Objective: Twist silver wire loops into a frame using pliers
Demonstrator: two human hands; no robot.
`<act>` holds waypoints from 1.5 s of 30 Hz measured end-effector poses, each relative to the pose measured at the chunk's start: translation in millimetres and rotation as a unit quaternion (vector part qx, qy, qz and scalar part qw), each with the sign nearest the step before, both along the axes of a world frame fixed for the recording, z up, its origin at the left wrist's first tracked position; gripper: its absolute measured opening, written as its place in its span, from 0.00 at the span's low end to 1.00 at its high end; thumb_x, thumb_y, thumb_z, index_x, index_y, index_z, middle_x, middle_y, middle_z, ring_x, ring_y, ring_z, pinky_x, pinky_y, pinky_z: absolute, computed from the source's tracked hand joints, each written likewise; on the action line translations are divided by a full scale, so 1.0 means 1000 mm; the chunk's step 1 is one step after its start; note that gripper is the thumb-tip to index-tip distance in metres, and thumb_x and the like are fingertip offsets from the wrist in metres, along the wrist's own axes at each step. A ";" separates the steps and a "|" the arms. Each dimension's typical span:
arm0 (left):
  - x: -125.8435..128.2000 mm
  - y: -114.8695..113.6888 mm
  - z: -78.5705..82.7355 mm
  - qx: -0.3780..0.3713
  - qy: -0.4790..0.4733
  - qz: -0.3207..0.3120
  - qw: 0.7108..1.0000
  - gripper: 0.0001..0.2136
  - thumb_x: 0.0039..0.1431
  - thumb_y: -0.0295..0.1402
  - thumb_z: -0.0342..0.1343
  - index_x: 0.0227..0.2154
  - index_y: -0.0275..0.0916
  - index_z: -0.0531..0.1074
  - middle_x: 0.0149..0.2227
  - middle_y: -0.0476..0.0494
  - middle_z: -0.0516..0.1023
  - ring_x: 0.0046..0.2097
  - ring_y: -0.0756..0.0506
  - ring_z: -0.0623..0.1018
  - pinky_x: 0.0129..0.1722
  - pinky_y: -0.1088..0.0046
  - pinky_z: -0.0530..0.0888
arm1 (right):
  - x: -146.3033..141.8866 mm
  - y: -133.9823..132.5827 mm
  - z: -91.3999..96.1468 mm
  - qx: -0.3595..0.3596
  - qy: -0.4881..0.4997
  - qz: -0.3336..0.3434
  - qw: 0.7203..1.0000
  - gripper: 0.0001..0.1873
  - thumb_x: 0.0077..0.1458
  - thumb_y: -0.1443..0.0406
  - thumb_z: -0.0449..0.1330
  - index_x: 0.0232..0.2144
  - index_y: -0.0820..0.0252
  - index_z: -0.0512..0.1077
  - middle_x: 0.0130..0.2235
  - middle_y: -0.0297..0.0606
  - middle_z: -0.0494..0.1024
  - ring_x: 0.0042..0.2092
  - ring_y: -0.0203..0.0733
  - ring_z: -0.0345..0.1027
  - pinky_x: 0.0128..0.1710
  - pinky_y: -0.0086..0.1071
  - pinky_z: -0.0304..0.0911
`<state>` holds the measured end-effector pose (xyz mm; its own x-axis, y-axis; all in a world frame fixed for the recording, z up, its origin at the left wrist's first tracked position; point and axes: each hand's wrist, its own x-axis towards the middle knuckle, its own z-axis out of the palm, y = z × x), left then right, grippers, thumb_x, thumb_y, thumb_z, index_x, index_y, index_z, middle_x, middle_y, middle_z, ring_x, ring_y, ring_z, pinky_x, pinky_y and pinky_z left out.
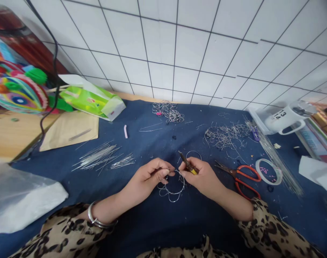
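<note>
Near the front middle of the dark blue cloth, my left hand (152, 175) pinches a thin silver wire ring (184, 183) at its upper left. Smaller wire loops, like petals, stick out from the ring's lower left side. My right hand (202, 175) is closed around pliers (189, 165) with dark jaws and a bit of yellow handle showing. The pliers point up and left, and the right fingertips are close to the ring's upper right; whether they touch it I cannot tell. A loose curve of wire (195, 152) shows just beyond the right hand.
Orange-handled scissors (248, 173) lie right of my right hand, beside a white round dish (278, 176) with pink bits. Straight wires (97, 156) lie at left. Tangled wire (225, 136) and another tangle (168, 111) lie farther back. A white mug (281, 120) stands back right.
</note>
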<state>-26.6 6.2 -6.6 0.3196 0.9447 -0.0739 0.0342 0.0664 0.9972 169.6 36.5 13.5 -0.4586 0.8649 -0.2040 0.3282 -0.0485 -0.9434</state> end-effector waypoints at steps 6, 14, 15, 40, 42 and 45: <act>-0.002 0.001 0.000 0.013 -0.002 0.019 1.000 0.06 0.61 0.32 0.49 0.34 0.36 0.68 0.38 0.43 0.73 0.34 0.50 0.74 0.35 0.71 0.74 | -0.001 0.000 0.000 -0.018 -0.002 0.013 1.000 0.03 0.49 0.67 0.56 0.30 0.58 0.67 0.26 0.27 0.65 0.27 0.29 0.56 0.29 0.25 0.56; -0.003 0.001 0.002 0.027 -0.014 0.092 0.995 0.04 0.60 0.30 0.50 0.32 0.35 0.68 0.37 0.44 0.73 0.31 0.51 0.74 0.34 0.73 0.73 | 0.002 0.001 0.004 -0.056 -0.019 0.031 0.998 0.06 0.49 0.65 0.56 0.33 0.58 0.67 0.30 0.30 0.68 0.30 0.31 0.59 0.31 0.26 0.57; -0.003 0.001 0.002 0.028 -0.017 0.100 0.994 0.04 0.60 0.30 0.50 0.32 0.35 0.68 0.37 0.44 0.73 0.31 0.51 0.74 0.33 0.73 0.72 | 0.002 0.001 0.004 -0.065 -0.018 0.033 0.997 0.06 0.49 0.64 0.56 0.32 0.58 0.67 0.30 0.30 0.68 0.30 0.31 0.59 0.31 0.26 0.57; 0.004 -0.005 0.000 0.064 -0.089 0.166 0.980 0.04 0.58 0.30 0.52 0.30 0.36 0.67 0.35 0.44 0.72 0.28 0.52 0.70 0.30 0.74 0.68 | 0.004 -0.008 0.000 -0.205 0.164 0.048 0.964 0.10 0.48 0.67 0.58 0.36 0.60 0.69 0.37 0.37 0.75 0.33 0.32 0.65 0.35 0.29 0.58; 0.004 -0.006 -0.001 0.066 -0.085 0.163 0.981 0.04 0.58 0.31 0.52 0.30 0.36 0.67 0.35 0.44 0.72 0.27 0.52 0.70 0.30 0.74 0.68 | 0.003 -0.009 0.001 -0.197 0.171 0.050 0.964 0.09 0.48 0.67 0.58 0.35 0.60 0.70 0.38 0.37 0.74 0.35 0.33 0.65 0.35 0.29 0.58; 0.005 -0.007 -0.002 0.068 -0.077 0.158 0.982 0.04 0.58 0.31 0.52 0.30 0.36 0.67 0.34 0.44 0.72 0.27 0.52 0.70 0.29 0.74 0.68 | 0.002 -0.010 0.001 -0.184 0.174 0.045 0.966 0.10 0.47 0.68 0.58 0.35 0.59 0.70 0.38 0.36 0.74 0.36 0.34 0.66 0.35 0.29 0.58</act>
